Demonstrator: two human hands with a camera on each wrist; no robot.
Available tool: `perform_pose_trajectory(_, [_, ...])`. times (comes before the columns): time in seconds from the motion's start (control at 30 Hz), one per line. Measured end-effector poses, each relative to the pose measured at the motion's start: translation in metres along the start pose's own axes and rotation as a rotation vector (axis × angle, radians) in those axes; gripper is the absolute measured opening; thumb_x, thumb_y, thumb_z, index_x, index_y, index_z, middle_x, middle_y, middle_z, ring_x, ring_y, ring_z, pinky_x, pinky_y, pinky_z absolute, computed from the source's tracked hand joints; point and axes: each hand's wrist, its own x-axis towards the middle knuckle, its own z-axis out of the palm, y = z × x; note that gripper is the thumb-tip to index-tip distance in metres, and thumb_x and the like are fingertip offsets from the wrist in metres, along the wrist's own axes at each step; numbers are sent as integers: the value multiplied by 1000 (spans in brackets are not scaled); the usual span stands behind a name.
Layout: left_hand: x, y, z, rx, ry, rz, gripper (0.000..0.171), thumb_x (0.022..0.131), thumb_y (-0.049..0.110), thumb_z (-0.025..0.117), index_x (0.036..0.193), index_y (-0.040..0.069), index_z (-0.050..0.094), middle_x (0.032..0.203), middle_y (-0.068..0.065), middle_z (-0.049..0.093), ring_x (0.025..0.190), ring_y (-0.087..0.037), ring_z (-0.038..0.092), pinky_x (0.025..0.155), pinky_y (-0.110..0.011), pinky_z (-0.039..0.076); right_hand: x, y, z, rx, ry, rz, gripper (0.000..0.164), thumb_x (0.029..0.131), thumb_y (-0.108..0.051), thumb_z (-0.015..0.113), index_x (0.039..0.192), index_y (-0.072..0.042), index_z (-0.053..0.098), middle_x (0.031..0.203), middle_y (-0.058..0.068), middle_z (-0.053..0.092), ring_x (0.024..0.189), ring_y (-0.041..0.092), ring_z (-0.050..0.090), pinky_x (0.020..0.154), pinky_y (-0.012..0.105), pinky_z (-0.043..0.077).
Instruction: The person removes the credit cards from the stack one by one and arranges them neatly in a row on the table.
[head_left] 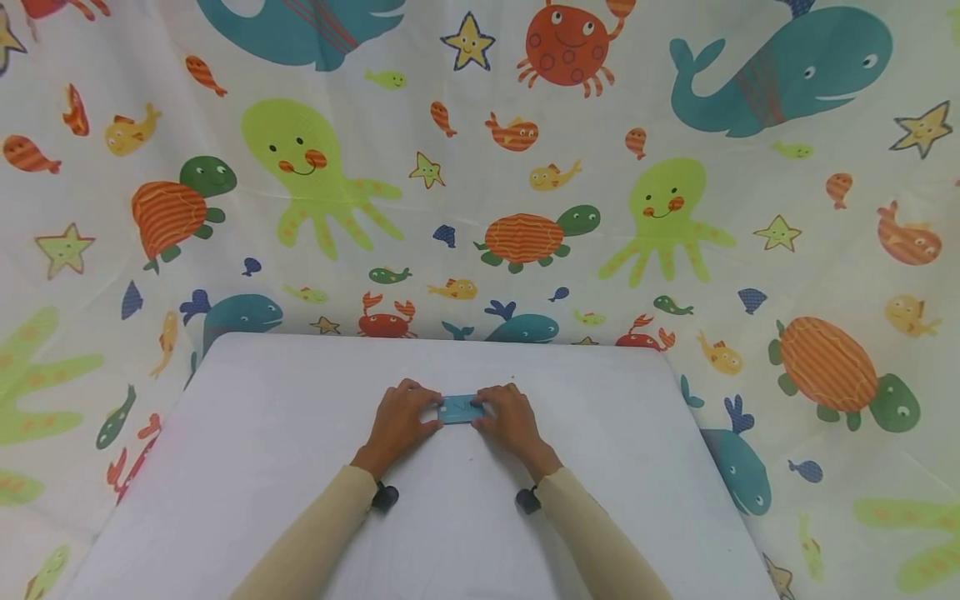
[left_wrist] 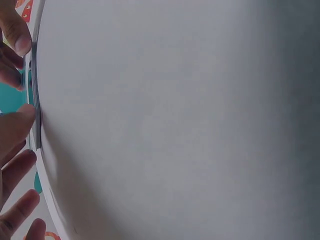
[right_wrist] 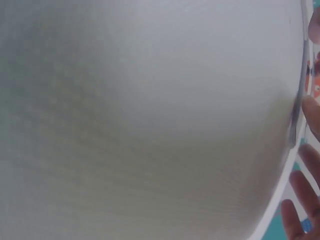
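A small blue card (head_left: 459, 410) with pale markings lies near the middle of the white table, its long side facing me. At its left end my left hand (head_left: 401, 421) pinches it between thumb and fingers. The right hand (head_left: 513, 421) grips the opposite end the same way, covering that corner. From the left wrist, the card's edge (left_wrist: 37, 100) looks layered, perhaps several cards together; I cannot tell for sure. In the right wrist view only a thin dark edge (right_wrist: 300, 85) of it shows, beside my thumb.
The white table (head_left: 285, 400) spreads out on all sides of the hands. Behind it hangs a curtain (head_left: 480, 275) printed with sea animals. Each wrist carries a small black camera (head_left: 386, 497) below the sleeve cuff.
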Motion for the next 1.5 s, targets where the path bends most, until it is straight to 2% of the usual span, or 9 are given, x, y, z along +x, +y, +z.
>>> perform_pose_trajectory(0.27, [2,2,-4,3,-3,10,42,84,31,93,122,19,80,116,0,81,116,-23,62,96,-45,53,-2,-1,-5,16,14,11,33,88,-24,89,119,-21,80,133,0,76,124,24,62,114,49,49])
perform_pose_trajectory(0.5, [0,4,-11,0,-9,16,38,85,30,92,120,21,81,117,1,81,117,-23,62,99,-46,55,-4,-3,-10,57,50,-21,33,85,-23,91,116,-19,82,130,0,77,119,24,63,120,52,44])
perform_pose_trajectory(0.87, [-7,3,-24,-4,32,48,39,84,29,93,120,21,81,120,3,80,117,-22,63,97,-47,58,-8,-13,-14,83,64,-12,31,87,-26,90,116,-19,82,129,0,77,118,23,63,126,53,38])
perform_pose_trajectory(0.97, [-10,3,-28,-2,36,47,40,84,29,93,122,21,81,120,3,80,116,-22,63,97,-47,58,-9,-18,-15,91,66,-16,32,87,-26,90,117,-19,82,130,-1,77,117,22,63,121,51,44])
perform_pose_trajectory(1.1, [-14,1,-33,-2,46,46,42,84,29,93,124,20,80,118,3,80,115,-22,64,96,-47,59,-11,-23,-16,103,67,-22,33,87,-26,90,118,-20,82,130,-2,77,116,20,63,107,45,52])
perform_pose_trajectory(1.27, [-19,0,-39,2,56,44,43,85,29,92,125,20,80,118,3,80,114,-21,64,95,-46,60,-12,-27,-14,107,80,-30,32,88,-27,90,119,-21,82,131,-4,77,114,17,63,100,38,54])
perform_pose_trajectory(1.5, [-28,-4,-44,5,79,43,45,84,28,93,126,19,80,119,3,80,114,-22,64,94,-47,60,-13,-34,-11,120,92,-50,33,88,-27,90,119,-21,82,130,-4,77,113,17,62,97,37,55])
